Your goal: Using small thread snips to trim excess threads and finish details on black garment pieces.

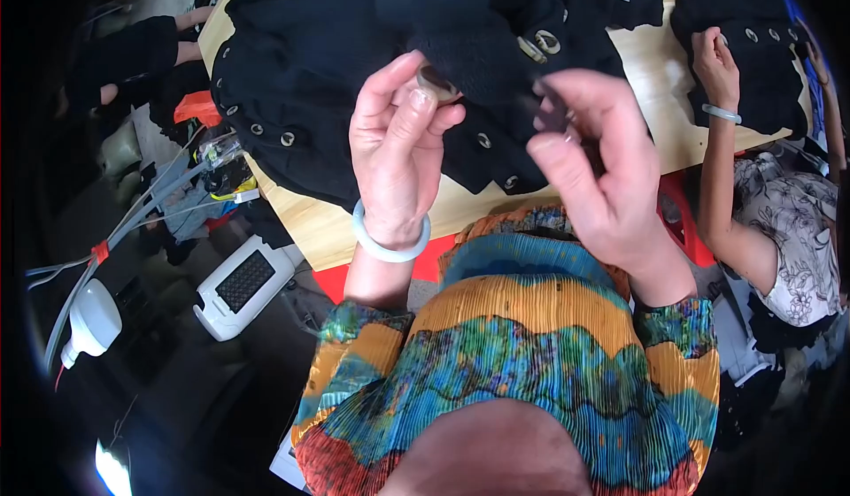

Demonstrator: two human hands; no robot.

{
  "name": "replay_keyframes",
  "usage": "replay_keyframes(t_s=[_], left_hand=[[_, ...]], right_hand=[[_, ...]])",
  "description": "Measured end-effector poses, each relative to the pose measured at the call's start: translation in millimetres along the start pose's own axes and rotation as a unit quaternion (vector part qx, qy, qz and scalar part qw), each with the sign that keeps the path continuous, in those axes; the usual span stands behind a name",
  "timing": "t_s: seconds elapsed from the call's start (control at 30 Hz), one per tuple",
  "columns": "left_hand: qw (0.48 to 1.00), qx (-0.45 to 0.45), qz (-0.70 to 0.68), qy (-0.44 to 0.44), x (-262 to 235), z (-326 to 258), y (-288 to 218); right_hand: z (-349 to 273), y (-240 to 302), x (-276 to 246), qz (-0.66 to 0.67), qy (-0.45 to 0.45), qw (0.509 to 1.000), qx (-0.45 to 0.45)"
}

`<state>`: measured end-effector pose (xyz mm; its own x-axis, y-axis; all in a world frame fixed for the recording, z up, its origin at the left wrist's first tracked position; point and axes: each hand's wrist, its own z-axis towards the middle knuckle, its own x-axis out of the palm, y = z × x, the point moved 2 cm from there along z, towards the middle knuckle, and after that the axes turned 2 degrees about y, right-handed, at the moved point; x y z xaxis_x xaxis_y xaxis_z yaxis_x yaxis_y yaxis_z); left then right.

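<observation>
**Two hands at a black garment's eyelets**

Nearest the camera was the person's own pleated, many-coloured top (pixel 522 354), from which both forearms rose toward the desk (pixel 310 222). The left hand (pixel 394 155), a pale bangle (pixel 390 238) on its wrist, was curled with thumb and forefinger pinched on a small round brownish piece (pixel 434 82) (a button or snap part, too small to tell). The right hand (pixel 589 164) was half closed, fingertips drawn together just beside the fabric; whether it held anything could not be told. Both hovered over the near edge of the desk, where a black garment (pixel 354 53) with metal eyelets lay heaped. At the right edge, another person's hand (pixel 715 64) rested on a second black garment (pixel 753 27).
</observation>
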<state>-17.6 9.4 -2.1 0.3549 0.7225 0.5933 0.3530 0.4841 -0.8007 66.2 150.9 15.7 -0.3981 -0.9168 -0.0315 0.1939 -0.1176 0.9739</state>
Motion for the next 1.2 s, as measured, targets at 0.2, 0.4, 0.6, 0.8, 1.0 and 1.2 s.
replay_keyframes(t_s=[0.2, 0.4, 0.6, 0.8, 1.0, 1.2], left_hand=[[1.000, 0.008, -0.020, -0.005, -3.2, -5.9, 4.5], [0.999, 0.024, -0.045, -0.014, -0.6, -8.9, 11.4], [0.997, 0.072, 0.015, 0.007, -1.9, -11.1, 13.4], [0.993, 0.105, 0.048, 0.000, 3.0, -15.1, 12.2], [0.992, 0.116, 0.057, 0.004, 4.7, -18.9, 12.6], [0.994, 0.099, 0.044, 0.001, -0.7, -19.1, 11.4]], right_hand=[[-6.8, 0.7, 10.2, -0.018, 0.112, 0.992, 0.051], [-7.0, -3.1, 13.1, -0.029, 0.106, 0.992, 0.065], [-6.0, -6.4, 13.1, -0.056, 0.081, 0.993, 0.061], [-8.8, -5.9, 10.6, -0.009, 0.110, 0.987, 0.120], [-8.2, -9.9, 13.5, 0.005, 0.072, 0.993, 0.095], [-7.0, -11.3, 14.3, 0.015, 0.100, 0.988, 0.113]])
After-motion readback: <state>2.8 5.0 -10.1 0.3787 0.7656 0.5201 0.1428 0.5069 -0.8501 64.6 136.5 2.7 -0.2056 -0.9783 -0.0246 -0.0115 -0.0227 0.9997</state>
